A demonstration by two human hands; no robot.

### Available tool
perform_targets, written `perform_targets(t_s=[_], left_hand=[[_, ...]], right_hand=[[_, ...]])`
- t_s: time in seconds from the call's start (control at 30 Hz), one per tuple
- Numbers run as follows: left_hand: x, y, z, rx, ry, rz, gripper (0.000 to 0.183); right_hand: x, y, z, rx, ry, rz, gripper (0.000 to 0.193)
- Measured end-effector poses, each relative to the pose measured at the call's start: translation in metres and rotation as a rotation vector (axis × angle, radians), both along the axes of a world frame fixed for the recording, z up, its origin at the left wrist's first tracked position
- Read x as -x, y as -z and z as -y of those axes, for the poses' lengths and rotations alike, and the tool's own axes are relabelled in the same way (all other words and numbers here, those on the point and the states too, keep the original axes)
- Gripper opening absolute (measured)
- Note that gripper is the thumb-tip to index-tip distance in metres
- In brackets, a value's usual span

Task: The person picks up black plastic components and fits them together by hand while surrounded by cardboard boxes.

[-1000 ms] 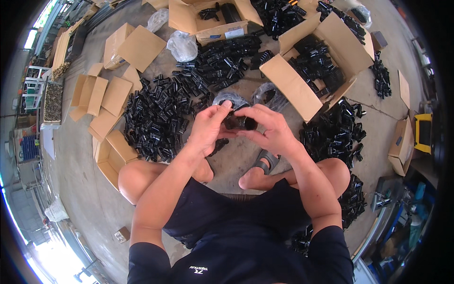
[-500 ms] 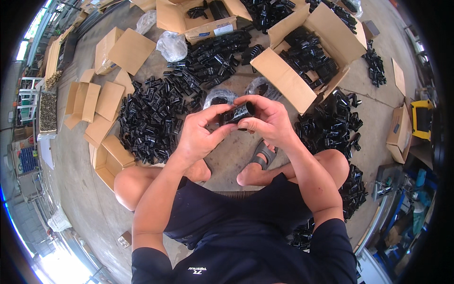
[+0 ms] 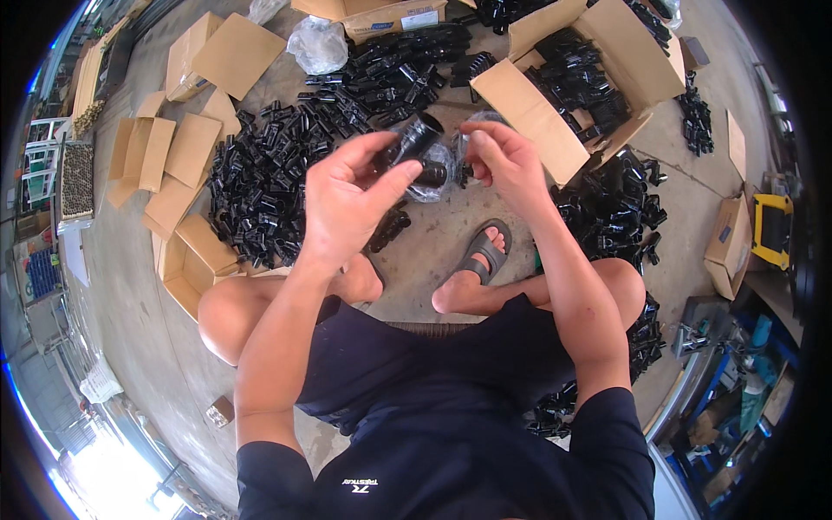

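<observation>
My left hand point(image 3: 347, 195) grips a glossy black pipe fitting point(image 3: 422, 137), a short tube with a side branch, tilted with its open end up and away from me. To its right, apart from the fitting, my right hand point(image 3: 510, 165) has thumb and forefinger pinched together. Whether something small is between those fingertips cannot be made out. Beyond and below the hands, clear plastic bags point(image 3: 432, 192) lie on the floor near my feet, partly hidden by the left hand and fitting.
A large pile of black fittings point(image 3: 264, 186) spreads at the left, another pile point(image 3: 611, 208) at the right. An open cardboard box point(image 3: 533, 117) full of black parts stands far right of centre. Several emptied cartons point(image 3: 192, 149) lie at the left; a plastic bundle point(image 3: 317, 45) sits behind.
The right hand has let go of the fitting and moved right and up. My left hand keeps it, now tipped more upright. The view has shifted slightly.
</observation>
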State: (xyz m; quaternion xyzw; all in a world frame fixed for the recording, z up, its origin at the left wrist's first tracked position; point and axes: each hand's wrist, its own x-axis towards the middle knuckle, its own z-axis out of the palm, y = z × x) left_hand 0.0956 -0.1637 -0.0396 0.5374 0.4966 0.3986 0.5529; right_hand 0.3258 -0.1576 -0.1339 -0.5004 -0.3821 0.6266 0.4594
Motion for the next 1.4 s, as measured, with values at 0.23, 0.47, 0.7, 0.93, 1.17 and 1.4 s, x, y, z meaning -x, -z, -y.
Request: perform_targets(t_s=[0.23, 0.47, 0.7, 0.93, 1.17, 1.4], left_hand=[[0.02, -0.03, -0.008, -0.041, -0.167, 0.036, 0.037], [0.034, -0.039, -0.007, -0.009, -0.233, -0.027, 0.036], [0.054, -0.035, 0.0, -0.067, -0.262, -0.136, 0.038], [0.042, -0.034, -0.004, -0.038, -0.229, -0.002, 0.036], [0.011, -0.042, 0.009, -0.066, -0.147, 0.022, 0.034], [0.02, -0.027, 0.006, -0.077, -0.162, -0.06, 0.034]], right_hand=[[0.067, 0.132, -0.017, -0.214, -0.216, 0.918, 0.023], [0.14, 0.241, -0.038, -0.521, -0.258, 1.05, 0.017], [0.175, 0.241, -0.052, -0.421, -0.493, 1.212, 0.028], [0.171, 0.238, -0.037, -0.497, -0.494, 1.162, 0.027], [0.179, 0.29, -0.042, -0.329, -0.328, 1.06, 0.028], [0.187, 0.266, -0.044, -0.272, -0.363, 1.036, 0.027]])
